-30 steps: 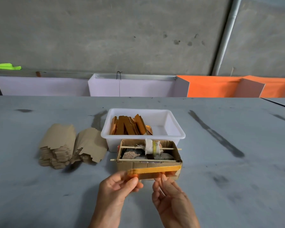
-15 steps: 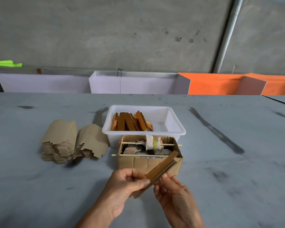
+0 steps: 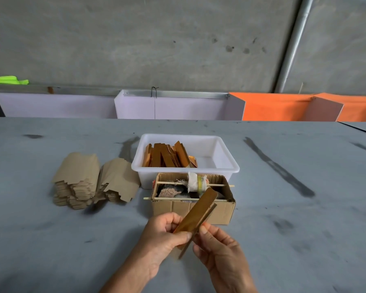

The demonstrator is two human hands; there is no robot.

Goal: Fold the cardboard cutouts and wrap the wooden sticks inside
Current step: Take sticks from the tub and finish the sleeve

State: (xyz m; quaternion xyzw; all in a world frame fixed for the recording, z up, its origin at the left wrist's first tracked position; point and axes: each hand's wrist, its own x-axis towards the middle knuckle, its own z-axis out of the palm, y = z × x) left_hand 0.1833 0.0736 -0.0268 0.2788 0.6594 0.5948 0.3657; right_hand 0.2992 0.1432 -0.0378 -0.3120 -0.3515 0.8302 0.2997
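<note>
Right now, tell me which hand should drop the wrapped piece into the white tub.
Left, probably. The left hand grips the wrapped piece; the right hand only pinches its edge. The white tub lies straight ahead.

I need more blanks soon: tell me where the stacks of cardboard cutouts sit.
In the head view, the cardboard cutouts lie on the table's left side, just left of the white tub.

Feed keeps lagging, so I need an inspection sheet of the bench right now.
Surface: grey table, dark smudges.
Job's things: wrapped stick held tilted; cardboard cutouts stacked left; white tub of wrapped sticks.
Clutter: cardboard box with skewers and a spool.
Grips: left hand pinches the stick; right hand touches it, hold unclear.
Cables: nothing seen.
Surroundings: concrete wall, white and orange panels.
</note>
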